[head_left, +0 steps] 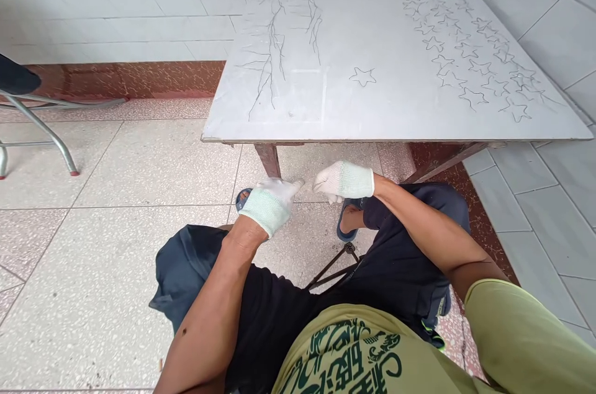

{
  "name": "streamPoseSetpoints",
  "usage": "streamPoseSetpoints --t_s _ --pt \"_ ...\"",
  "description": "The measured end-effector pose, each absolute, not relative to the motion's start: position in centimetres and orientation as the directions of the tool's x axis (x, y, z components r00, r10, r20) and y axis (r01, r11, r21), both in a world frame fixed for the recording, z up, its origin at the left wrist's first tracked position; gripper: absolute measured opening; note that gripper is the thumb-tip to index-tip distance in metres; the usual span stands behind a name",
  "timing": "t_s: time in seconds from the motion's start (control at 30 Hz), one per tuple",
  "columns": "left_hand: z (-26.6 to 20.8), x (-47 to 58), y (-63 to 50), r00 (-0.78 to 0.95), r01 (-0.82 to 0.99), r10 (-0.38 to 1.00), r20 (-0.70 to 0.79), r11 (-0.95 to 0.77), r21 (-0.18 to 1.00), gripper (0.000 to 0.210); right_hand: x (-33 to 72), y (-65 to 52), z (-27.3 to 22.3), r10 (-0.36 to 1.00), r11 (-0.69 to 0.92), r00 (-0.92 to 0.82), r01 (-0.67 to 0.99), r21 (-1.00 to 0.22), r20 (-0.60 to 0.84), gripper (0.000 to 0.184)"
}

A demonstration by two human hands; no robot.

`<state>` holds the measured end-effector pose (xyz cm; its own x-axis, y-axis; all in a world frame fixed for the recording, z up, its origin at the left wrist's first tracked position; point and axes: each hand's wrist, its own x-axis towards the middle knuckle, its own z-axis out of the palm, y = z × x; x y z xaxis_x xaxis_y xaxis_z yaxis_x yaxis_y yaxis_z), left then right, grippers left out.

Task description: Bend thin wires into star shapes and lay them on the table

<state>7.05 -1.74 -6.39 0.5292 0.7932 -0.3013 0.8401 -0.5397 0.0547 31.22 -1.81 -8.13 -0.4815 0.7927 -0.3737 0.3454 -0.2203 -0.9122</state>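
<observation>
My left hand (272, 203), in a white knit glove with a pale green cuff, is held in front of the table edge with thumb and fingers pressed together. Facing it, a short gap away, my right hand (343, 180) wears a matching glove and is also closed in a pinch. Whatever is between the fingers is too thin or hidden to make out. Beyond them on the white tabletop (344, 115) lies a single star-shaped wire (362, 77). Bent, branching wires (270, 49) lie at the left, and several wire stars (473, 97) are spread along the right.
The table's wooden leg (267, 160) stands just beyond my left hand. Tiled walls (139, 3) border the table at the back and right. Between my knees is a folding stool frame (331, 270). A metal-legged chair (56, 136) stands on the speckled floor at far left.
</observation>
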Motion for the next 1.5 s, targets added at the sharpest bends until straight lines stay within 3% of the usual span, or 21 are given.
streamPoseSetpoints --t_s 0.23,0.47,0.63,0.83,0.97,1.23,1.37,1.5 --pt "-6.4 7.6 -2.0 0.582 0.81 0.77 -0.262 -0.577 0.102 0.036 32.2 -1.7 -7.0 0.82 -0.221 -0.416 0.404 -0.888 -0.394 0.026" --pt "-7.5 8.4 -2.1 0.611 0.778 0.755 -0.237 -0.629 0.004 0.041 31.4 -1.7 -7.5 0.862 -0.212 -0.343 0.425 -0.88 -0.373 0.024" --pt "-8.6 8.4 -2.1 0.594 0.798 0.776 -0.212 -0.602 0.03 0.033 31.8 -1.7 -7.5 0.876 -0.192 -0.321 0.452 -0.871 -0.36 0.021" --pt "-7.6 8.3 -2.1 0.573 0.816 0.781 -0.246 -0.573 0.083 0.058 32.1 -1.2 -6.9 0.877 -0.141 -0.341 0.491 -0.86 -0.338 0.033" --pt "-7.5 8.3 -2.2 0.538 0.84 0.815 -0.213 -0.539 0.06 0.064 31.5 -1.0 -6.9 0.875 -0.092 -0.371 0.503 -0.859 -0.311 0.027" --pt "-7.5 8.1 -2.4 0.541 0.832 0.819 -0.19 -0.554 -0.016 0.054 29.1 -1.3 -8.4 0.87 -0.077 -0.415 0.422 -0.903 -0.268 0.034" --pt "-6.0 7.9 -2.6 0.545 0.8 0.795 -0.268 -0.588 -0.117 0.034 28.8 -1.9 -8.1 0.829 -0.137 -0.474 0.341 -0.93 -0.296 0.04" --pt "-5.9 8.0 -2.7 0.465 0.862 0.849 -0.249 -0.499 -0.091 0.032 28.8 -2.3 -7.6 0.796 -0.15 -0.512 0.349 -0.925 -0.322 0.045"
